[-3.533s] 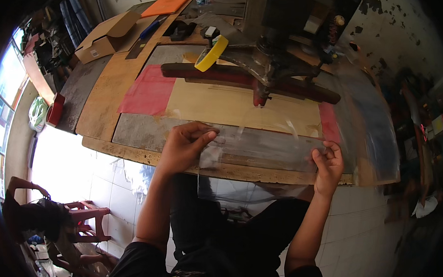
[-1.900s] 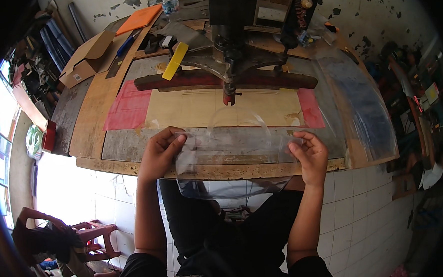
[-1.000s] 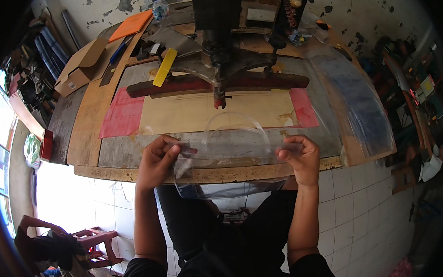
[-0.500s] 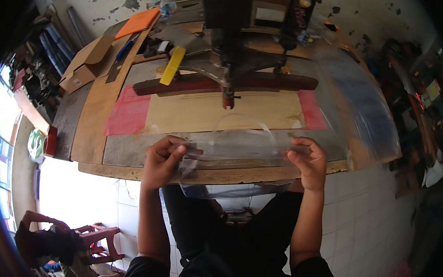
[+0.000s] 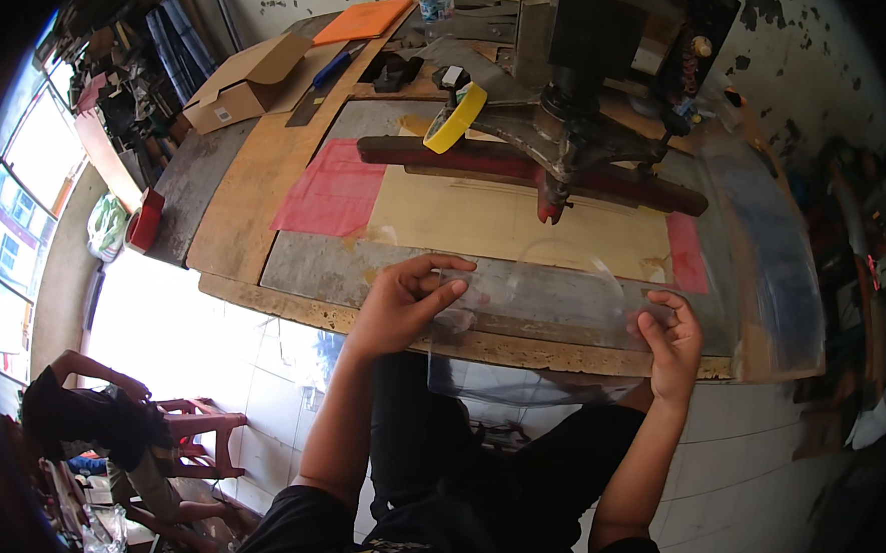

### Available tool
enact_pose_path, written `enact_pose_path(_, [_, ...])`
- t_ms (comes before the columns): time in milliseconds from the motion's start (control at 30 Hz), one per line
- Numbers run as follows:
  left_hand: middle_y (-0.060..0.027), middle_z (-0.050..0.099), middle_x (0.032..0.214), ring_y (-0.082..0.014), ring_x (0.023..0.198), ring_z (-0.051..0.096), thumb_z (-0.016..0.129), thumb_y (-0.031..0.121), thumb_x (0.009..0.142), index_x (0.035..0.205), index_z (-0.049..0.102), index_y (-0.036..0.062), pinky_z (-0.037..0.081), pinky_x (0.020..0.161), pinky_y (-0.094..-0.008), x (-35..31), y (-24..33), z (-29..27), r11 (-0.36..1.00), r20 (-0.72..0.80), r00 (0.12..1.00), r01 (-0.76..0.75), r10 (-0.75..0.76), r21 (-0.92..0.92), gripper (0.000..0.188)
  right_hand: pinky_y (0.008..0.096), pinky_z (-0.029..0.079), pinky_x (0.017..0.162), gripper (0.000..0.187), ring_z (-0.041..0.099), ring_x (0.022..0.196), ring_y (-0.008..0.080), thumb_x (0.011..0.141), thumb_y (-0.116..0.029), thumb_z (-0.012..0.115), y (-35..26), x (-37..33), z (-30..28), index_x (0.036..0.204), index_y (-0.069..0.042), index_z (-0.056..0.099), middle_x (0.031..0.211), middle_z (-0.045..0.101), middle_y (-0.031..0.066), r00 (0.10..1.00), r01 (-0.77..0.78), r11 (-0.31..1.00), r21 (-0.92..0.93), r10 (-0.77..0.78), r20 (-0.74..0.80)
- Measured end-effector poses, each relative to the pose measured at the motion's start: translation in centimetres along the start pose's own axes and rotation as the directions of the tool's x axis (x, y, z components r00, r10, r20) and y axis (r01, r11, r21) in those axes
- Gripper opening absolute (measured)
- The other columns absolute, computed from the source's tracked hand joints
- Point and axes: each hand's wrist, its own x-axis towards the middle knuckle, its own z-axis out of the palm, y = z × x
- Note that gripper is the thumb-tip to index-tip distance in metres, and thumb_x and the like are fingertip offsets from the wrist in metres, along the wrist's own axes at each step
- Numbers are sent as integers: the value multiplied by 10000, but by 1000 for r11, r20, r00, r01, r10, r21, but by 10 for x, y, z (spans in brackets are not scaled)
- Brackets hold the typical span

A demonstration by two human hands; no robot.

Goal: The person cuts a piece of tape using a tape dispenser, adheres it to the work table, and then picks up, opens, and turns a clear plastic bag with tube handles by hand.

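Flaking paint leaves dark patches on the pale wall (image 5: 802, 57) behind a broad wooden table (image 5: 229, 213), its near edge rough and chipped. From the head camera, a scuffed grey metal plate (image 5: 302, 259) lies on the table, carrying a smooth tan sheet (image 5: 429, 207) with creased, matt pink pieces (image 5: 323, 188) at both ends.

Both hands have hold of a clear plastic piece (image 5: 540, 306), thin, glossy and see-through, with a rounded loop rising from its upper edge. It hangs between the hands, over the table's near edge, its lower part dropping past the wood in front of the person's dark-clothed legs. The left hand (image 5: 401, 304) is nearly closed, its thumb and fingertips pinching the upper left end, the fingers rather straight. The right hand (image 5: 673, 345) pinches the other end between thumb and forefinger, the remaining fingers loosely bent; the film's exact border there is hard to make out.

Just beyond the loop, a heavy dark press (image 5: 581, 39) with a long, worn red bar (image 5: 402, 153) stands over the tan sheet and hides part of it. A yellow tape roll (image 5: 455, 119) leans above the bar. Farther left sit an open cardboard box (image 5: 243, 87) and an orange folder (image 5: 365, 21); at the right, bluish clear film (image 5: 768, 259) droops over the table's side
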Motion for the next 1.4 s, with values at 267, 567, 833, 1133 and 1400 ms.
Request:
enact_pose_path(267, [-51, 743, 922, -48, 918, 645, 689, 87, 952, 1139, 610, -2, 494, 813, -218, 1, -13, -5, 988, 41, 995, -86, 92, -125, 221, 289, 587, 778, 308, 690, 889, 149, 899, -11, 728, -6, -3, 7, 1172, 33, 590, 1003, 664, 79, 998, 20, 1000, 3, -20, -60])
enact_pose_path(567, [-152, 753, 1010, -162, 928, 716, 740, 55, 901, 1152, 547, 22, 543, 864, -300, -6, 58, 0, 986, 177, 970, -162, 166, -35, 318, 264, 563, 729, 285, 697, 840, 145, 904, -46, 743, -50, -4, 11, 1144, 19, 603, 912, 720, 97, 981, 194, 981, -4, -194, 18])
enact_pose_path(833, [-134, 749, 979, -164, 944, 714, 760, 37, 874, 1152, 554, 18, 567, 816, -288, -14, 186, -18, 832, -1, 834, -550, 551, 71, 347, 266, 574, 760, 277, 720, 875, 168, 906, -38, 734, -200, 11, 44, 1144, 21, 604, 968, 741, 152, 882, 463, 886, 3, -461, 92])
enact_pose_path(1133, [-108, 750, 985, -130, 896, 715, 739, 54, 887, 1195, 569, 18, 552, 841, -271, -22, 265, -21, 708, -86, 703, -701, 706, 91, 354, 289, 554, 806, 411, 695, 825, 150, 833, -34, 776, -288, 23, 74, 1191, -28, 575, 954, 729, 94, 731, 616, 763, 197, -647, 218])
enact_pose_path(1400, [-148, 758, 975, -132, 875, 710, 767, 69, 862, 1217, 548, 30, 554, 823, -281, -32, 288, -27, 648, -63, 645, -760, 762, 57, 419, 236, 507, 682, 356, 686, 750, 139, 816, -8, 793, -309, 34, 89, 1123, -19, 613, 945, 751, 115, 787, 588, 799, 128, -602, 137])
